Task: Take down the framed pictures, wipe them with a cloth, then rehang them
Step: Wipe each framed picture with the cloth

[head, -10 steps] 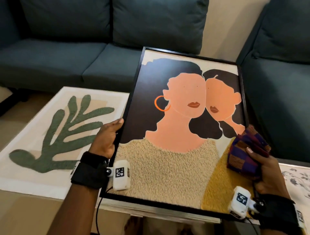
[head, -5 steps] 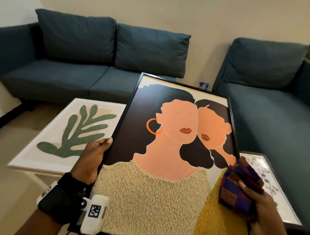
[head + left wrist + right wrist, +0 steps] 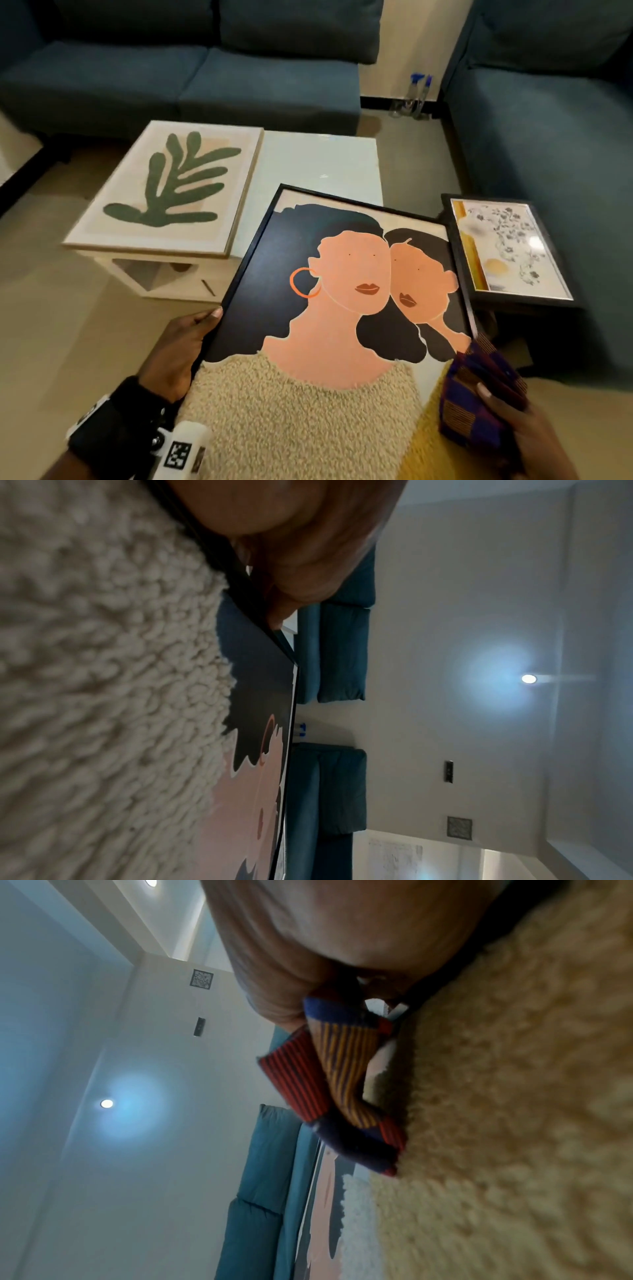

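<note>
A large black-framed picture of two women (image 3: 342, 308) is held up off the tables, tilted toward me. My left hand (image 3: 181, 349) grips its left edge, thumb on the front; the left wrist view shows fingers curled round the black frame (image 3: 263, 620). My right hand (image 3: 513, 425) holds the right edge together with a folded purple, orange and red cloth (image 3: 479, 394), which lies against the picture's front (image 3: 342, 1085). A leaf picture in a light wooden frame (image 3: 171, 185) lies flat on the white table (image 3: 318, 164). A small black-framed floral picture (image 3: 503, 246) lies at right.
Teal sofas stand behind (image 3: 205, 61) and to the right (image 3: 548, 120). Two spray bottles (image 3: 416, 92) stand on the floor in the corner between them. Beige floor (image 3: 51, 325) spreads to the left of the white table.
The big picture has come up off the table and back toward me, held in both hands. The view has swung, so the table top and the floral picture now show.
</note>
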